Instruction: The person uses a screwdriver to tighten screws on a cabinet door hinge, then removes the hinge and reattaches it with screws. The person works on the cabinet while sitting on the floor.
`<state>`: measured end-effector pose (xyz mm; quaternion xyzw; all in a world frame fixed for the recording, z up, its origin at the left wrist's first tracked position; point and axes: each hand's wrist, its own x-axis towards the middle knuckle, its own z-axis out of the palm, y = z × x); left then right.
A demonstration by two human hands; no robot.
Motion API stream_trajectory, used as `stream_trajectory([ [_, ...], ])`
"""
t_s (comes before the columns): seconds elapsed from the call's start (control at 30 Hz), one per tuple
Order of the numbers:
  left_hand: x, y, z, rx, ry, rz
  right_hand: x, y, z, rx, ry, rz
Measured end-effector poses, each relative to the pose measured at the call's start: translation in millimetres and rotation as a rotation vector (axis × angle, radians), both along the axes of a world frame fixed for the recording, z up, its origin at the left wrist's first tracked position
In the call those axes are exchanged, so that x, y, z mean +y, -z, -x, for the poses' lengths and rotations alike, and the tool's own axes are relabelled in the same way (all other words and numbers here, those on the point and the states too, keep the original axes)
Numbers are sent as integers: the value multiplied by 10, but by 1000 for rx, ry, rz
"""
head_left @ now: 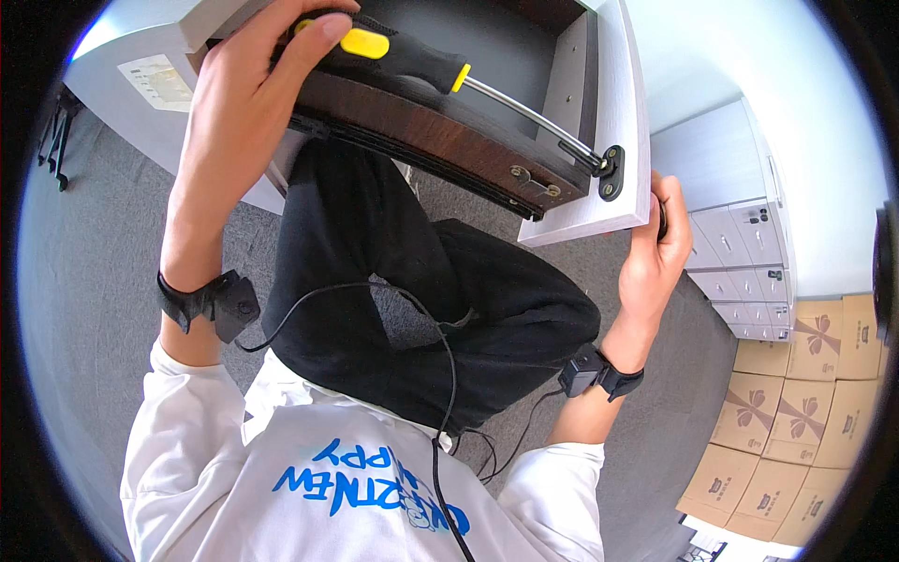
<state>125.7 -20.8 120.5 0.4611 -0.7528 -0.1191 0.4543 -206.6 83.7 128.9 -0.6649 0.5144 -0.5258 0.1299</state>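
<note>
While the left hand (253,84) grips a yellow-black screwdriver (440,70) and the right hand (655,253) clasps the drawer front (618,112) – the tip could slip off the black fitting (611,171) if tilted.

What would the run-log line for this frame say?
left hand: holds screwdriver | tip: at black fitting on drawer front | right hand: steadies front edge

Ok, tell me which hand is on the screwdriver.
The left hand: its fingers wrap the black-and-yellow screwdriver handle. The right hand only grips the white drawer front edge.
</note>
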Motion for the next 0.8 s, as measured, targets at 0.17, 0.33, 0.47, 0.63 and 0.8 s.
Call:
stream_trajectory([
  [0.17,-30,-68,21,-83,-2,6,-58,9,49,83,-26,73],
  [0.33,-21,-121,-42,-128,154,101,-103,41,81,137,-16,120],
  [0.47,-34,-92,-60,-110,100,20,-105,47,79,122,-4,127],
  [0.63,-57,-46,-31,29,-9,16,-83,21,82,92,-28,89],
  [0.8,-97,-65,30,-134,-68,12,-63,9,57,105,-30,93],
])
